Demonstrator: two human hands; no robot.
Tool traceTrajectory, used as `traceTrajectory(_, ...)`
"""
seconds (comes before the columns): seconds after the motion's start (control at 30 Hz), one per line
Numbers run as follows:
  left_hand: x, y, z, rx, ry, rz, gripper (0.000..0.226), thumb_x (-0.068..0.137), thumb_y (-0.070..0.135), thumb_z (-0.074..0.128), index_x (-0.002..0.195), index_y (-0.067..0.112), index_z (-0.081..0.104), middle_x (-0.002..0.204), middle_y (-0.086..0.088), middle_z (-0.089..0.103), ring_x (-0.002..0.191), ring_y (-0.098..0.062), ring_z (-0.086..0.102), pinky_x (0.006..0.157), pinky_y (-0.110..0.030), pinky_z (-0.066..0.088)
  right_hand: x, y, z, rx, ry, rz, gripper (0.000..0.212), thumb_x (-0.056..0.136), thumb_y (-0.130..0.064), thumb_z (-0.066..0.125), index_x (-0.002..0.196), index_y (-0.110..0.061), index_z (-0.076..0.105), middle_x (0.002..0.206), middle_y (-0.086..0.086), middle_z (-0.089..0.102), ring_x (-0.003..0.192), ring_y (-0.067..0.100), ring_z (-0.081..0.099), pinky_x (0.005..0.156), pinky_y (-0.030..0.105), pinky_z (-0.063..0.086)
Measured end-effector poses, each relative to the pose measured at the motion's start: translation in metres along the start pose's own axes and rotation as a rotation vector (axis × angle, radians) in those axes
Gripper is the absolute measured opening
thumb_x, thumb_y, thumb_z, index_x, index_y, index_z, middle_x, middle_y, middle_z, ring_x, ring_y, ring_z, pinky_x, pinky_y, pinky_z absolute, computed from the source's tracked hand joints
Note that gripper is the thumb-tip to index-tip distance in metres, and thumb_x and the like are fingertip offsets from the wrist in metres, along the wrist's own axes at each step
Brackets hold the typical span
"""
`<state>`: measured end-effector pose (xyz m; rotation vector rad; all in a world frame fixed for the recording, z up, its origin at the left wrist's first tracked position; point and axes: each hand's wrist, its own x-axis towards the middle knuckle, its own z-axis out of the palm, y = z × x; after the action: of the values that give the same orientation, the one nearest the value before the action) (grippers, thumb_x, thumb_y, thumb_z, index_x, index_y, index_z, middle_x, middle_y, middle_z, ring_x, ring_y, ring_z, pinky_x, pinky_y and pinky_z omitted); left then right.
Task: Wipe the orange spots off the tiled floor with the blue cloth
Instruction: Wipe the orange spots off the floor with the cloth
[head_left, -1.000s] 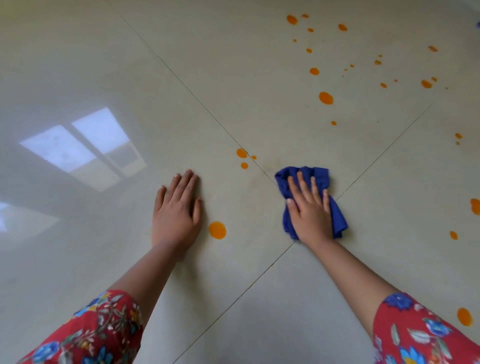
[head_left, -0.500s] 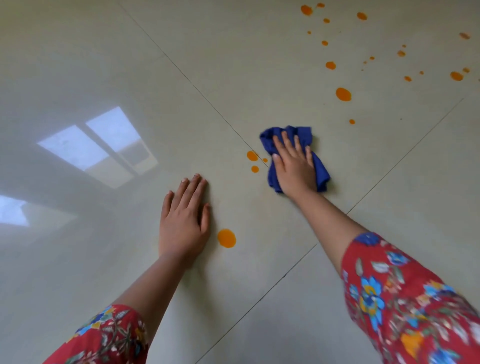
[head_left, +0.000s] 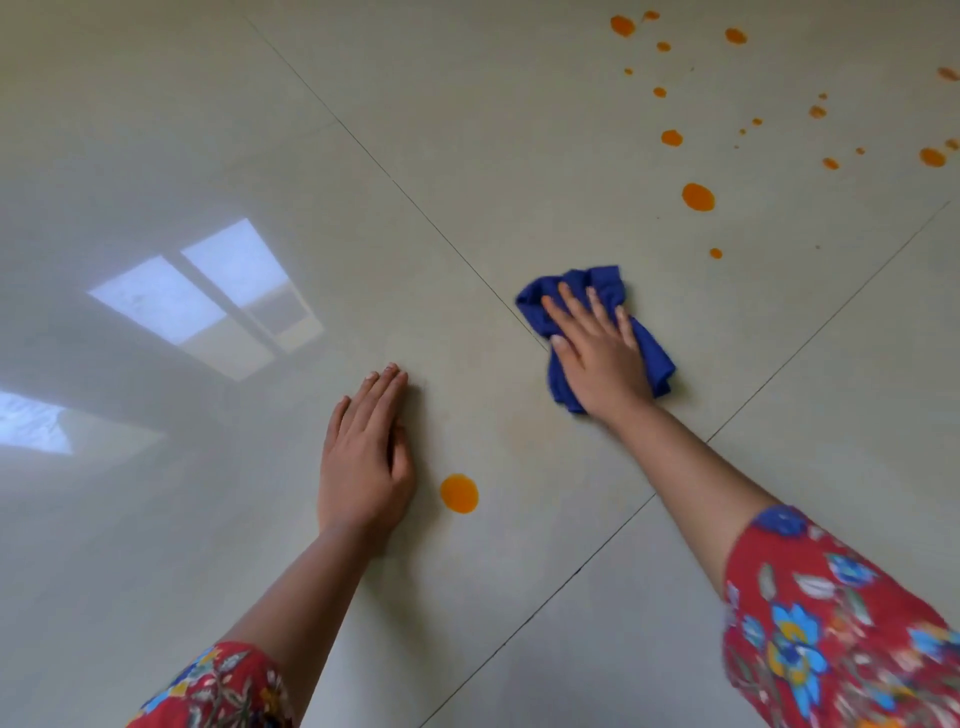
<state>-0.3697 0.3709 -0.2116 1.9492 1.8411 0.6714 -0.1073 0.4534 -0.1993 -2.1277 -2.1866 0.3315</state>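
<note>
My right hand (head_left: 597, 358) presses flat, fingers spread, on the blue cloth (head_left: 644, 348). My left hand (head_left: 363, 457) lies flat on the tiled floor (head_left: 467, 156), empty, just left of a near orange spot (head_left: 459, 493).

Likely a home interior: glossy beige tiled floor (head_left: 467, 130) with a window reflection (head_left: 208, 296).

Right hand (head_left: 597, 358) hides the blue cloth's (head_left: 652, 358) middle.
</note>
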Motion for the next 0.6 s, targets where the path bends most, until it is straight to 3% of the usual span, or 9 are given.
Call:
traceTrajectory(0.07,0.000,-0.002,-0.002,-0.080,0.056,-0.035,0.063,0.081,0.011,0.036,0.143,0.018,0.045,0.150,0.003,0.043,0.142,-0.014,0.031,0.118,-0.022,0.015,0.002,-0.032,0.007,-0.004,-0.036,-0.178,0.050,0.104,-0.031,0.031,0.152,-0.033,0.019,0.162,-0.010,0.008,0.150,0.015,0.004,0.118,0.035,-0.002)
traceTrajectory(0.13,0.000,-0.002,-0.004,-0.150,0.118,-0.077,0.064,0.078,0.006,0.037,0.141,0.014,0.047,0.147,0.001,0.046,0.140,-0.017,0.035,0.117,-0.026,0.021,-0.027,-0.049,0.018,-0.017,-0.110,-0.468,0.050,0.103,-0.033,0.032,0.151,-0.033,0.022,0.161,-0.011,0.012,0.150,0.015,0.006,0.118,0.036,-0.002)
traceTrajectory(0.23,-0.001,-0.002,-0.005,-0.216,0.143,-0.117,0.064,0.079,0.003,0.035,0.141,0.013,0.047,0.143,0.007,0.045,0.138,-0.016,0.037,0.117,-0.029,0.025,-0.088,-0.030,0.019,0.003,-0.257,-0.759,0.049,0.101,-0.036,0.031,0.150,-0.038,0.025,0.160,-0.016,0.016,0.149,0.010,0.007,0.119,0.034,0.000)
traceTrajectory(0.3,-0.002,0.000,-0.006,-0.235,0.139,-0.124,0.062,0.081,0.005,0.036,0.141,0.015,0.047,0.143,0.008,0.045,0.138,-0.014,0.036,0.116,-0.024,0.023,-0.095,0.004,0.011,0.035,-0.212,-0.641,0.050,0.100,-0.033,0.032,0.149,-0.040,0.024,0.158,-0.020,0.014,0.148,0.007,0.006,0.119,0.038,0.003)
traceTrajectory(0.37,-0.002,0.002,-0.006,-0.253,0.131,-0.134,0.061,0.082,0.006,0.037,0.141,0.016,0.046,0.144,0.007,0.045,0.138,-0.013,0.036,0.116,-0.024,0.023,-0.080,0.022,0.003,0.073,-0.114,-0.377,0.048,0.102,-0.029,0.034,0.148,-0.040,0.024,0.157,-0.020,0.014,0.148,0.007,0.005,0.119,0.043,0.007)
traceTrajectory(0.47,-0.001,0.002,-0.008,-0.276,0.127,-0.132,0.059,0.083,0.007,0.038,0.141,0.016,0.047,0.145,0.003,0.047,0.137,-0.015,0.038,0.116,-0.030,0.027,-0.057,-0.016,0.003,0.027,-0.049,-0.188,0.048,0.103,-0.030,0.036,0.150,-0.037,0.024,0.159,-0.016,0.013,0.150,0.013,0.006,0.121,0.044,0.003)
traceTrajectory(0.53,-0.001,0.001,-0.009,-0.283,0.117,-0.109,0.058,0.083,0.006,0.039,0.139,0.012,0.048,0.144,-0.002,0.048,0.136,-0.019,0.041,0.116,-0.035,0.030,-0.073,-0.050,0.016,-0.001,-0.081,-0.377,0.050,0.101,-0.030,0.038,0.150,-0.036,0.027,0.160,-0.012,0.015,0.150,0.019,0.008,0.120,0.046,0.003)
traceTrajectory(0.6,-0.001,0.000,-0.010,-0.302,0.111,-0.086,0.056,0.082,0.005,0.039,0.138,0.009,0.049,0.143,-0.005,0.050,0.134,-0.022,0.043,0.114,-0.039,0.032,-0.120,-0.058,0.030,-0.029,-0.170,-0.754,0.050,0.098,-0.031,0.039,0.148,-0.037,0.033,0.159,-0.012,0.021,0.149,0.020,0.010,0.119,0.045,0.002)
